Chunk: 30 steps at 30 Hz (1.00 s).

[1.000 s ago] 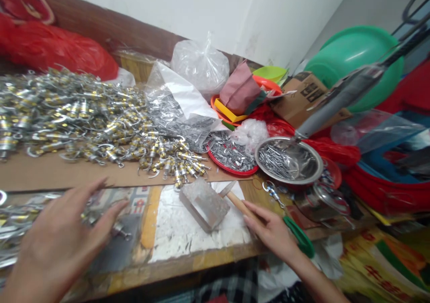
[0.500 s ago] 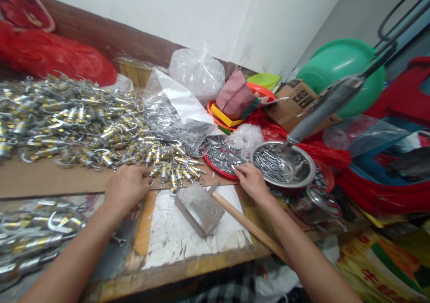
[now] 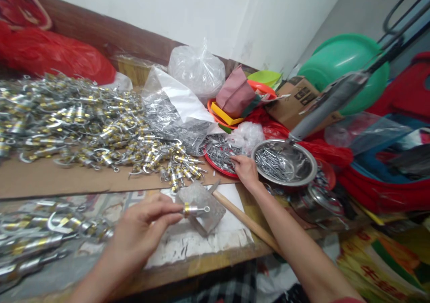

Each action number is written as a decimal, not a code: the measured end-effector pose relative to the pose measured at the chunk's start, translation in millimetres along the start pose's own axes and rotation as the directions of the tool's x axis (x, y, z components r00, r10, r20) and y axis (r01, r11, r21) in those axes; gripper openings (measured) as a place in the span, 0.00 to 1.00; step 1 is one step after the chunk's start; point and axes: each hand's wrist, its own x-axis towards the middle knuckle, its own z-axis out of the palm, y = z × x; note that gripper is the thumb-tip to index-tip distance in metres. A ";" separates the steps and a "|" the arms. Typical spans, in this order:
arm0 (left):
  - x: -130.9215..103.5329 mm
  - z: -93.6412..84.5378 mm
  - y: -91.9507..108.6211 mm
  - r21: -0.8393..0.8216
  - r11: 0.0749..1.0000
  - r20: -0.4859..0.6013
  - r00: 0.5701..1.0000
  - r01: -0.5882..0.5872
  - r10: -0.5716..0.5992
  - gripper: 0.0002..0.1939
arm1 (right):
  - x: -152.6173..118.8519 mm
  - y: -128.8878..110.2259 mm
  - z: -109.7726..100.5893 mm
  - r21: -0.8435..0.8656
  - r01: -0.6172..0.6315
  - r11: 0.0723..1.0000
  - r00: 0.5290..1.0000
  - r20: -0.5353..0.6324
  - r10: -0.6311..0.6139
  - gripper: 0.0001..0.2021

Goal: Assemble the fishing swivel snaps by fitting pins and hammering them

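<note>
My left hand [image 3: 148, 222] pinches a small silver metal fitting [image 3: 196, 209] with a brass-coloured band and a ring at its end. It is held in front of a grey metal block [image 3: 204, 209] on white paper. My right hand [image 3: 247, 170] reaches to the near right rim of a red tray [image 3: 224, 173] heaped with small grey metal pieces [image 3: 220, 153]. Its fingertips are pressed together among the pieces; what they hold, if anything, is too small to tell. A hammer [image 3: 247, 220] with a wooden handle lies between the block and my right forearm.
A big pile of like fittings [image 3: 74, 119] spreads over cardboard on the left. A steel bowl [image 3: 312, 173] of metal pins stands right of the tray. Behind are plastic bags [image 3: 198, 70] and a green basin [image 3: 346, 74]. A grey bar slants above the bowl.
My left hand has come from the pile toward me and right, bringing a fitting in front of the block. My right hand has shifted slightly left and up at the tray.
</note>
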 end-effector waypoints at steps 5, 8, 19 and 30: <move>-6.2 33.5 -2.3 -0.135 0.991 -0.060 0.998 0.027 -0.035 0.16 | -42.8 -46.2 -15.6 0.207 -0.003 0.978 1.000 0.021 -0.002 0.07; -6.6 35.8 -0.1 -0.192 0.980 -0.062 0.996 0.047 -0.060 0.19 | -80.8 -83.0 -18.5 0.496 0.027 0.868 0.990 0.105 -0.091 0.03; -10.6 30.6 3.6 -0.171 0.985 -0.036 0.999 -0.006 0.000 0.10 | -110.8 -103.9 -11.7 0.755 -0.010 0.655 0.975 0.154 -0.163 0.07; -13.7 25.3 10.8 -0.382 0.914 0.015 0.989 0.140 -0.145 0.03 | -124.5 -95.9 -22.2 0.480 0.535 0.695 0.829 -0.143 -0.540 0.12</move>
